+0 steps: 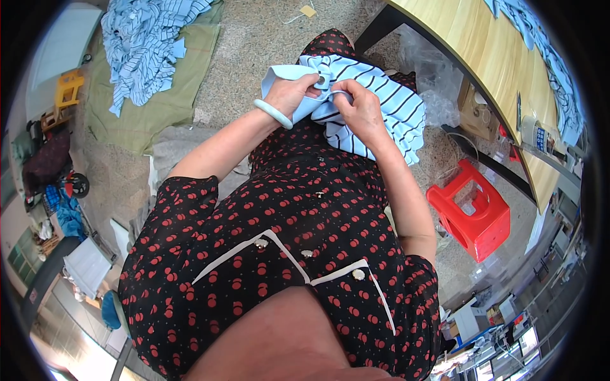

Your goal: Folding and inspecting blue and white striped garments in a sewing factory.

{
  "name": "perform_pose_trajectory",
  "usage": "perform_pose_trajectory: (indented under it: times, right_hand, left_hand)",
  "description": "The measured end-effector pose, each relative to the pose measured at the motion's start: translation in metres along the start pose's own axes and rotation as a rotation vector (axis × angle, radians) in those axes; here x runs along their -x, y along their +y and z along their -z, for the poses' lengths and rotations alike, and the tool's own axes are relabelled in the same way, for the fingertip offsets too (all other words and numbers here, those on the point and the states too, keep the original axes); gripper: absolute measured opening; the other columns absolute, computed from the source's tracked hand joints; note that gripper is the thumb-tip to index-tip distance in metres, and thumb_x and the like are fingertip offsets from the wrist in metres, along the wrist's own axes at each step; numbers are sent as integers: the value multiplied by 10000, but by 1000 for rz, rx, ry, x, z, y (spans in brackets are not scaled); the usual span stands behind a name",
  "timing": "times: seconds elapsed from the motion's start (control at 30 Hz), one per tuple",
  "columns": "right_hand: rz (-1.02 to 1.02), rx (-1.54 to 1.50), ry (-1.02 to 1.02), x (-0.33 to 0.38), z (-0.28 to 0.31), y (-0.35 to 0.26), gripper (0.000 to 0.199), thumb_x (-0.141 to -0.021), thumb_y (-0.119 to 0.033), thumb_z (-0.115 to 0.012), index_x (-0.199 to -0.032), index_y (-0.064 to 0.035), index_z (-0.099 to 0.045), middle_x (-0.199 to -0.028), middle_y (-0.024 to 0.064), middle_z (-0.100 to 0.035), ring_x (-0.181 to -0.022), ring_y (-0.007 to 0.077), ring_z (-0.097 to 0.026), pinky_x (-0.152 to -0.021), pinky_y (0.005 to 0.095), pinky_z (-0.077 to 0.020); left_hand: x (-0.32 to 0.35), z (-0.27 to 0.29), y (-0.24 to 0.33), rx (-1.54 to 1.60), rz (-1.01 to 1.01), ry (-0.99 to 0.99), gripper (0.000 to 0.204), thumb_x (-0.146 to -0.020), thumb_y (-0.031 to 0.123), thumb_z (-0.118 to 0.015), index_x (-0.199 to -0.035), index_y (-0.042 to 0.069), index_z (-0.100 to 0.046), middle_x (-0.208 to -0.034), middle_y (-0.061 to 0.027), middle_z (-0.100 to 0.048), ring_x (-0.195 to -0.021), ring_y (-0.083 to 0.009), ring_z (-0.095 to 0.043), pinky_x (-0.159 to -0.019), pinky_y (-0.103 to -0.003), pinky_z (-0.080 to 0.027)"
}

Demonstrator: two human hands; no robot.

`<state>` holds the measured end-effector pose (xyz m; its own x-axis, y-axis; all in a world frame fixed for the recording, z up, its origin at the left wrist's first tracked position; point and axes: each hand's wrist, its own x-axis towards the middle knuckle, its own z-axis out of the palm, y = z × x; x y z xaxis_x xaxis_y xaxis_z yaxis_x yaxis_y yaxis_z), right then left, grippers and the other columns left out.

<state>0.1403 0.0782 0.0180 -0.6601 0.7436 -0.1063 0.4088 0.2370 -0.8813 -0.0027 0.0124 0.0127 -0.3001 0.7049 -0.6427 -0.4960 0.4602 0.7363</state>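
A light blue garment with dark stripes [397, 114] is spread over my lap. It has a plain light blue part [277, 74] at its left. My left hand [293, 94] is closed on that plain part, next to a small dark round piece [321, 80] that looks like a button or snap. Close by on the right, my right hand [359, 111] pinches a narrow pale blue edge of the same garment. The fingertips of both hands are partly hidden in the folds. A pale bangle [273, 114] circles my left wrist.
Similar striped garments [143, 47] are heaped on a green cloth [117, 120] on the floor at the far left. At right stands a wood-topped table [470, 44] with more striped cloth [559, 70] at its edge. A red plastic stool [473, 213] and clear plastic bags [438, 95] are beneath and beside it.
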Motion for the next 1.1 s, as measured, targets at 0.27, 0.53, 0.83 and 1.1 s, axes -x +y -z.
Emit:
perform_pose_trajectory:
  times: [0.27, 0.53, 0.83, 1.1]
  right_hand:
    - [-39, -35, 53, -3, -2, -5, 151, -667, -73, -534, -795, -18, -593, -746, 136, -613, -691, 257, -605, -636, 324, -469]
    - [-8, 5, 94, -4, -8, -3, 158, -665, -55, -539, -810, -15, -587, -766, 146, -614, -686, 281, -606, -634, 330, -477]
    - [217, 158, 186, 0, -13, 2, 153, -726, -9, -531, -872, 4, -577, -793, 171, -583, -738, 317, -572, -648, 371, -461]
    - [246, 194, 134, 1, -9, 5, 146, -735, 1, -529, -867, 0, -591, -789, 153, -582, -738, 294, -572, -649, 336, -456]
  left_hand:
    - [0, -12, -15, 9, -67, 20, 106, -765, 120, -584, -780, 15, -583, -726, -31, -563, -608, -84, -501, -535, -219, -406]
    - [1, -20, -21, 92, -32, 81, 129, -764, 129, -559, -783, 2, -573, -726, -40, -566, -605, -101, -512, -524, -232, -414]
    - [0, -19, -24, -3, -161, 63, 102, -790, 127, -544, -751, 33, -560, -658, 2, -530, -548, -68, -474, -476, -206, -376]
    - [2, -1, -7, -689, -763, -104, 158, -794, 165, -525, -771, 10, -538, -633, -80, -537, -546, -183, -513, -505, -297, -405]
